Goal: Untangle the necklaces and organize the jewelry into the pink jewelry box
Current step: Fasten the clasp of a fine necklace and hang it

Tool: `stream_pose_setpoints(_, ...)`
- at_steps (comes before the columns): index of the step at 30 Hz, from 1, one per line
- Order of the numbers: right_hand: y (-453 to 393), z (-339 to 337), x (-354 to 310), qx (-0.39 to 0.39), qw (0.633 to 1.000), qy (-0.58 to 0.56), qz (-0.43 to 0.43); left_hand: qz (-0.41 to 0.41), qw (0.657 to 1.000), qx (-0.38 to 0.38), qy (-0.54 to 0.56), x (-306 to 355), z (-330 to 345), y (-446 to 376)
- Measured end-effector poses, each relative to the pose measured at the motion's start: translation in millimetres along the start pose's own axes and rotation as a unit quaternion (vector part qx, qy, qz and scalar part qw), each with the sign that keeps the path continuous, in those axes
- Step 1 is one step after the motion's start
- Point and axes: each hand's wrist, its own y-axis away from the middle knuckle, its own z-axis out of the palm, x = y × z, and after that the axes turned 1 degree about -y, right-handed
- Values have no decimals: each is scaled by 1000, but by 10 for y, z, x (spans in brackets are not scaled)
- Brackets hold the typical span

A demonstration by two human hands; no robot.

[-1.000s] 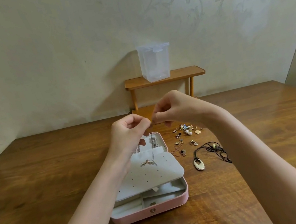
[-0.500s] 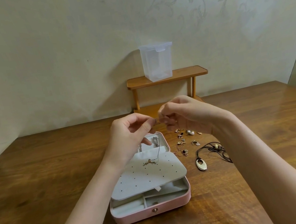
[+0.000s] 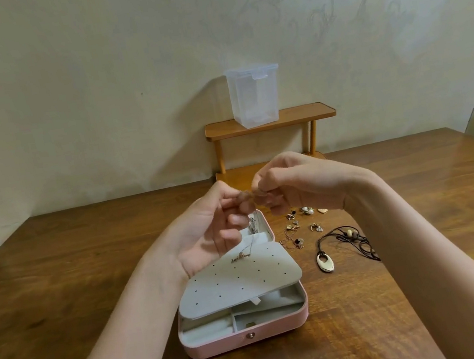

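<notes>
Fingers pinching chain; earrings, corded pendant beside pink jewelry box.

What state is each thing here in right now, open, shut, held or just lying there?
Pink jewelry box: open, perforated tray swung out.
Thin chain necklace: pinched by both hands, dangling onto the tray.
Left hand: pinching chain.
Right hand: pinching chain.
Black cord necklace: lying loose on table.
Clear container: lid shut.
</notes>
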Motion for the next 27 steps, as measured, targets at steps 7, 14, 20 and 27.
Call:
stream_pose_setpoints(7, -23, -2, 24, -19, 994, 93, 55, 176, 943, 181, -217, -65, 31, -65)
stream_pose_setpoints(14, -41, 0, 89, 66, 998, 21, 8, 192, 957, 150, -160, -87, 55, -41)
stream_pose_setpoints(20, -107, 111, 149, 100, 991, -84, 0, 227, 933, 151, -236, -116, 71, -77)
stream_pose_setpoints(27, -97, 122, 206, 79, 993, -88, 26, 229, 930, 194, -212, -129, 20, -138)
